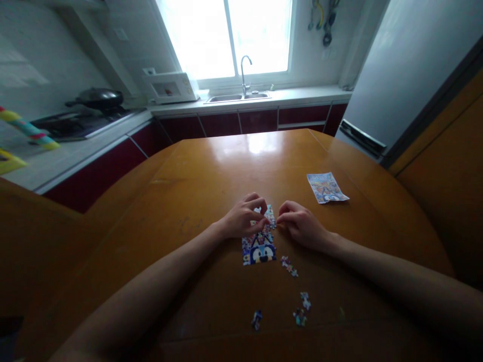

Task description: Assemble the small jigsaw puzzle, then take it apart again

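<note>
1. While both forearms lie on the wooden table (196, 176), the two hands meet at the far end of a small, partly built jigsaw puzzle (259, 247), which lies flat near the middle of the table, directly in front of the person.
2. The left hand (243, 217) rests on the far left part of the puzzle. Its fingers are bent and close together, with the tips down on the pieces. Whether they grip anything, I cannot tell.
3. The right hand (302, 224) is just beside the puzzle, at its far right corner. The thumb and forefinger are pinched together and touch the edge there. If a piece is between them, it is too small to see.
4. The near part of the puzzle is uncovered and shows a blue and white cartoon face.
5. A few loose pieces (289, 266) lie on the nearer side of the puzzle: one small group just to its right, the others well apart from it, towards the person.
6. A printed sheet (326, 187) with a colourful picture lies flat beyond the puzzle and to its right, apart from both hands.
7. Far beyond the puzzle, a sink (236, 98) with a tap (244, 70) stands under a bright window (226, 35); left of them are a microwave oven (171, 88) and a dark pan (100, 98), and a refrigerator (400, 75) stands at the right.
</note>
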`<state>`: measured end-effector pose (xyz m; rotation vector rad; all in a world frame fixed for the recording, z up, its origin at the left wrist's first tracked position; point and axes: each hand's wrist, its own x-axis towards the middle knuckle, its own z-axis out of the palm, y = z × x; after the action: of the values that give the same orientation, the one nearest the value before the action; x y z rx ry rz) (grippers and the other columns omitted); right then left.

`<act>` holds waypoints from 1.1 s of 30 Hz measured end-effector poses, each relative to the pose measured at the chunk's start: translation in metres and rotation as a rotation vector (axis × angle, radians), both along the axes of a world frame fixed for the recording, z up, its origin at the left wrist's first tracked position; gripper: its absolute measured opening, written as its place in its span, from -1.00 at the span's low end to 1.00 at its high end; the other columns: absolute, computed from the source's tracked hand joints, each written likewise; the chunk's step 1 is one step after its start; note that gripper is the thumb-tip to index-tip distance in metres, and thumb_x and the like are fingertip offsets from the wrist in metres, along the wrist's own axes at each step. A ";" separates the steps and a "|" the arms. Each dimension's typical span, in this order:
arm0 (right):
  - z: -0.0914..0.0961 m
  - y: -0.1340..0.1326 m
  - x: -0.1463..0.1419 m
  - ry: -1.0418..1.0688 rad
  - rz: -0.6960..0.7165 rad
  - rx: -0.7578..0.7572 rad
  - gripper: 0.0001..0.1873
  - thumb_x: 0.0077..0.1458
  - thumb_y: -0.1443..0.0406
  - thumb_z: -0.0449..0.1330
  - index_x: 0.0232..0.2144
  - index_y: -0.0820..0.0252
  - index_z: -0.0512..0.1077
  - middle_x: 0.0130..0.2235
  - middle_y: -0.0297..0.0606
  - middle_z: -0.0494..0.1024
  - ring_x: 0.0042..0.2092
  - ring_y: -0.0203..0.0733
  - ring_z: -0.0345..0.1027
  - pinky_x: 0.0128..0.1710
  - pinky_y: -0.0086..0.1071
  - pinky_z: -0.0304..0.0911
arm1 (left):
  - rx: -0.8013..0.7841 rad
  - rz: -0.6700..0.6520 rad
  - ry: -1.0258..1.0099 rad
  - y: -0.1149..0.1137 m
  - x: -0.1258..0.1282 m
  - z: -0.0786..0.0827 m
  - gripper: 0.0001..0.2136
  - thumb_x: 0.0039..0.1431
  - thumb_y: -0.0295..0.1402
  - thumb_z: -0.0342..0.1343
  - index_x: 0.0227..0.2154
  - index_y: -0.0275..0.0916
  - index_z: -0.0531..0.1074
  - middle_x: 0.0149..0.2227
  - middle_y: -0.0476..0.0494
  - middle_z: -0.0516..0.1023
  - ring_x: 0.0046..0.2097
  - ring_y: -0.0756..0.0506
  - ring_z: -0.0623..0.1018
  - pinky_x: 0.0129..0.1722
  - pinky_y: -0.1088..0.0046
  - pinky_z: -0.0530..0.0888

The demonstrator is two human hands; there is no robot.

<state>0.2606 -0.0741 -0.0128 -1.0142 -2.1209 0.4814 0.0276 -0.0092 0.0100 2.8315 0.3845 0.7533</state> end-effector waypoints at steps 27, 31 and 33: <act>0.005 -0.005 -0.002 -0.122 0.019 -0.025 -0.75 0.15 0.49 0.12 -0.35 0.15 0.57 -0.25 -0.21 0.46 -0.21 -0.20 0.31 -0.19 -0.31 0.26 | -0.055 -0.019 0.069 -0.003 0.001 0.003 -0.87 0.20 -0.35 0.15 -0.26 -0.12 0.60 -0.18 -0.17 0.44 -0.09 -0.14 0.33 -0.03 0.28 0.40; 0.006 -0.004 -0.002 -0.112 0.026 -0.025 -0.75 0.13 0.49 0.13 -0.35 0.14 0.57 -0.25 -0.22 0.45 -0.22 -0.21 0.30 -0.20 -0.32 0.25 | -0.081 -0.050 0.060 -0.005 0.000 0.006 -0.82 0.16 -0.41 0.15 -0.21 -0.09 0.59 -0.17 -0.16 0.43 -0.08 -0.15 0.33 0.00 0.26 0.40; 0.006 -0.004 -0.002 -0.113 0.025 -0.025 -0.75 0.12 0.50 0.13 -0.36 0.14 0.56 -0.25 -0.22 0.45 -0.22 -0.21 0.30 -0.20 -0.32 0.25 | -0.089 -0.067 0.072 -0.005 0.000 0.008 -0.83 0.17 -0.41 0.14 -0.23 -0.08 0.60 -0.17 -0.16 0.43 -0.08 -0.15 0.33 0.00 0.25 0.39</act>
<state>0.2585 -0.0784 -0.0071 -1.0516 -2.2350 0.4735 0.0274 -0.0143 0.0177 2.7780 0.3234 0.6068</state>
